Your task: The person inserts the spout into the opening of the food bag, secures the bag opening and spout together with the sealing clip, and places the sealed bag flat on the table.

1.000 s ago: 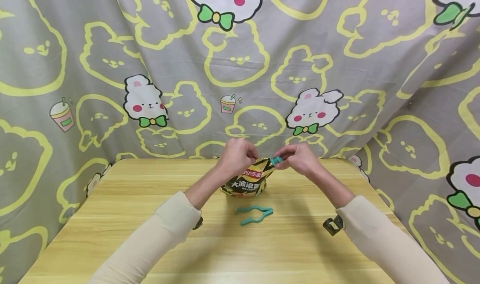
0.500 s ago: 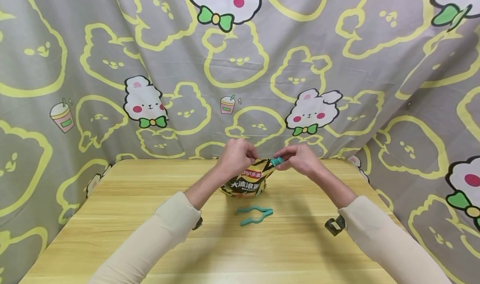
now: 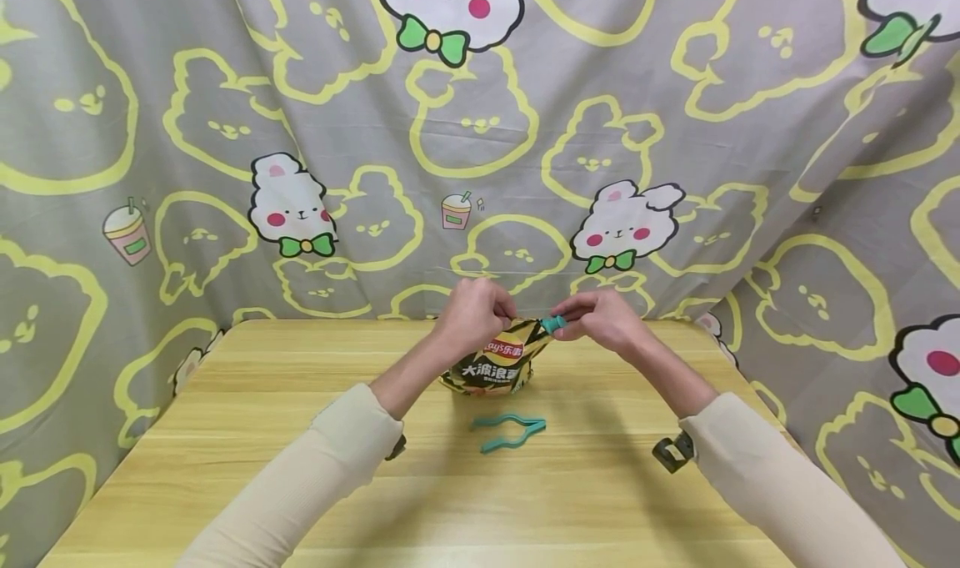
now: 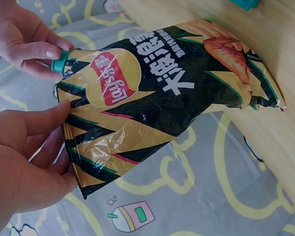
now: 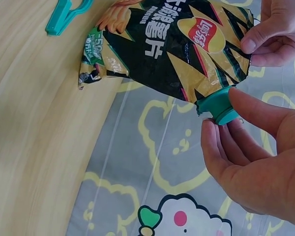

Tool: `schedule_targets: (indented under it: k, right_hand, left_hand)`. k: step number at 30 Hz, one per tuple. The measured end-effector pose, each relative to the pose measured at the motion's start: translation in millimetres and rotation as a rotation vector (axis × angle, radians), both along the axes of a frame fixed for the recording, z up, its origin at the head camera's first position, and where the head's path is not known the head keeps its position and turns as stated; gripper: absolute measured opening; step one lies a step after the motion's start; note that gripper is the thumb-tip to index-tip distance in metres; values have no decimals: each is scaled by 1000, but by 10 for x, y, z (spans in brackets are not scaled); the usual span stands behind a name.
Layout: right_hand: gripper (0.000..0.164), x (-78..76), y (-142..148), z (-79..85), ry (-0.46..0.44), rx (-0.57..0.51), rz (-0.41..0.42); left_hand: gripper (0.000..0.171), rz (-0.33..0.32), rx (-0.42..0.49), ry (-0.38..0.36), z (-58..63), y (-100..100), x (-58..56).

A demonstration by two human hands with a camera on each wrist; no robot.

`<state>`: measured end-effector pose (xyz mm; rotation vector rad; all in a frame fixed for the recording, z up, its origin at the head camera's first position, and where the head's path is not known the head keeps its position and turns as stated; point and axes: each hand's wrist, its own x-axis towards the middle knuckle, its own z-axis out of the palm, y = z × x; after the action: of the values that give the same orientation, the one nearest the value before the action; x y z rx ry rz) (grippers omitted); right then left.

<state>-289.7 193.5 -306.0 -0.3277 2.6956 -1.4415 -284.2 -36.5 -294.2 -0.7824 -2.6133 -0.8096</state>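
Note:
A black and gold Lay's chip bag [image 3: 491,372] stands on the table near its back edge. My left hand [image 3: 472,309] pinches the bag's top edge between thumb and fingers, as the left wrist view shows. At the bag's top right corner sits a teal spout-like cap [image 5: 223,105], which my right hand [image 5: 265,152] pinches between thumb and fingertips. The cap's narrower end meets the bag's corner. In front of the bag, a teal V-shaped clip [image 3: 534,425] lies spread on the wood.
The light wooden table [image 3: 300,485] reaches back to a grey curtain [image 3: 360,118] with yellow cartoon outlines. More of the curtain hangs along both sides. A dark wrist mount [image 3: 672,451] shows under the right sleeve.
Almost nothing differs. Both hands keep their grip on the bag and cap, with the right fingers shifting only slightly; the bag and the clip stay where they were.

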Motion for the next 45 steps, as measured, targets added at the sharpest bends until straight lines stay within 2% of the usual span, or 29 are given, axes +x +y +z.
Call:
schedule_targets:
  k: [13,25,36,45]
  right_hand:
    - [29,-21,-34,19,34,71,-25]
    - [30,-24,-61,37,13,112,-69]
    - [28,-29,-82,14,71,123,-30]
    - [28,-20,-71,-4,55,67,-17]
  left_hand:
    - [16,2,5,1,5,1,0]
    - [17,-12,10,2,-8,-4,8]
    - [18,-11,-3,14,-5,3,-1]
    - [16,-3,12,-3,-13,-2,6]
